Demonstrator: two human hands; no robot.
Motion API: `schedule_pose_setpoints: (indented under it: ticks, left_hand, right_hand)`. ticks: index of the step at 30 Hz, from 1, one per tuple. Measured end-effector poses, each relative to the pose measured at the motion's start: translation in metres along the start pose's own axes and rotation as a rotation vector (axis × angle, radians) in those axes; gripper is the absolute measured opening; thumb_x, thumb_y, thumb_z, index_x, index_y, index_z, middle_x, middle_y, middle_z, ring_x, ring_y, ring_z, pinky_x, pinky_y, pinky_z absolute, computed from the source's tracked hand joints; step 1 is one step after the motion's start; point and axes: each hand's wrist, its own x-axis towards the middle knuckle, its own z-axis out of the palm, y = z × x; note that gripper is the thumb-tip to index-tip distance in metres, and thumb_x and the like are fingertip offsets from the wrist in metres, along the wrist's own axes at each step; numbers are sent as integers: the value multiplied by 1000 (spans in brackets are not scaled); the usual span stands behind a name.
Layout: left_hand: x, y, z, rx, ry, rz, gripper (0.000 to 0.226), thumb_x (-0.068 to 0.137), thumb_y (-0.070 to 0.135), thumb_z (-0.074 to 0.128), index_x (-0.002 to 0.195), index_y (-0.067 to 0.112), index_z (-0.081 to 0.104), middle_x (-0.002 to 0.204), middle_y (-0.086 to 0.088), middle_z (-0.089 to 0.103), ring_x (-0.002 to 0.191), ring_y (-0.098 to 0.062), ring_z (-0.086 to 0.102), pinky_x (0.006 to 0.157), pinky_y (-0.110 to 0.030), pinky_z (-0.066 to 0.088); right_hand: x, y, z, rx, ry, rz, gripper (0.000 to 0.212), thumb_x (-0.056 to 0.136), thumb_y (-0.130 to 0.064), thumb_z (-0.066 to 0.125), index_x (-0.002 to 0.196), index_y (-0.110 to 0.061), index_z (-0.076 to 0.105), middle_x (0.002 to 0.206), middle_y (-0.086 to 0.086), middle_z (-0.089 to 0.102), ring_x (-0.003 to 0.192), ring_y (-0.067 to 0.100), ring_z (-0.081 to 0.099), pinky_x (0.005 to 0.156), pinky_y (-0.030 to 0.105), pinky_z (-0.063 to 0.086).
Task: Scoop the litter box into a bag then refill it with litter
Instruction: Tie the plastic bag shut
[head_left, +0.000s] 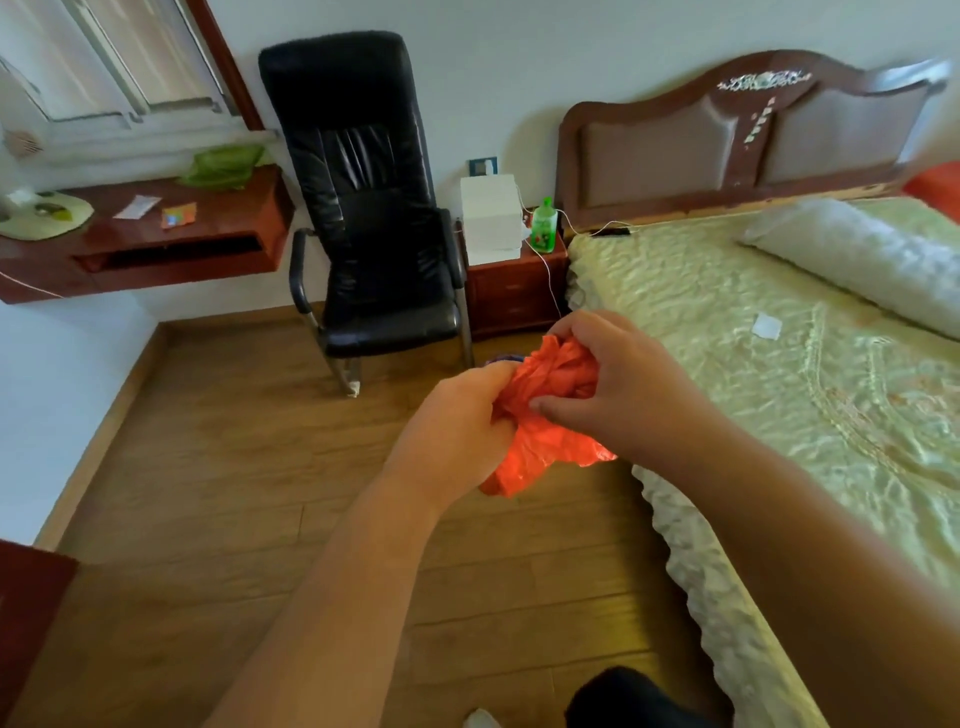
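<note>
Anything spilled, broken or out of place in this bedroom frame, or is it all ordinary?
Nothing spilled or broken. Both hands, left hand and right hand, hold a crumpled orange bag above the wooden floor. A white cord trails loosely from the nightstand onto the bed. No litter box shows.
</note>
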Motion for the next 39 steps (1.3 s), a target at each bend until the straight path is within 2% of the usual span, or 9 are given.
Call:
schedule_pose_setpoints:
  ticks: [6,16,21,25,28,30,34,36,39]
  left_hand:
    - [57,-24,-8,-52,-37,-30,36,91,10,68,114,37,68,99,13,73,90,-3,70,83,-39,60]
    - [211,-42,-1,33,2,-123,32,92,15,65,115,37,69,96,14,72,86,-1,68,82,-38,59]
    - [275,-45,1,9,63,-134,29,93,15,66,110,38,69,91,16,72,85,2,66,79,-25,54]
    - [319,-56,-4,-22,61,-158,34,93,12,65,107,43,68,88,20,70,84,5,64,71,-14,51]
    - [357,-74,-6,-25,47,-161,31,94,10,64,104,39,69,84,22,68,78,5,64,65,-9,45]
    - [384,-89,-6,-34,20,-169,30,94,10,62,104,38,70,85,22,68,76,2,64,63,-13,48]
    - [443,-126,-6,-66,-62,-192,30,99,19,63,117,42,68,93,17,71,83,2,66,82,-28,59]
    - [474,-146,-9,-69,-97,-188,29,99,23,63,119,44,68,97,18,71,87,3,66,86,-31,59]
    - [519,-177,-14,-76,-144,-182,26,101,29,62,121,43,67,102,17,73,93,-2,68,89,-36,59]
  right_hand:
    - [60,23,8,28,10,32,49,71,-34,87,105,-42,52,105,-16,51,88,-7,51,66,5,38]
    - [213,110,-8,11,-86,-36,51,72,-36,85,114,-35,56,106,-14,49,88,2,51,70,11,37]
    - [283,138,-24,-9,-127,-89,52,71,-37,84,115,-34,57,107,-11,51,94,8,53,77,18,42]
    - [328,153,-31,-16,-143,-97,51,72,-37,84,115,-35,57,108,-12,51,94,6,52,76,9,38]
    - [364,169,-27,-33,-156,-76,54,72,-38,84,119,-34,57,110,-12,50,97,7,52,76,8,37]
    - [389,181,-20,-41,-154,-46,55,72,-38,84,120,-34,57,111,-13,50,97,7,52,74,7,36]
    - [437,202,-5,-47,-145,32,54,73,-35,84,119,-34,57,109,-14,47,87,0,50,67,6,35]
    - [464,211,5,-49,-135,71,53,74,-35,84,120,-34,57,107,-16,46,85,-3,49,65,5,34]
    - [506,224,20,-48,-119,118,54,74,-34,84,121,-31,58,109,-15,46,87,2,50,67,5,34]
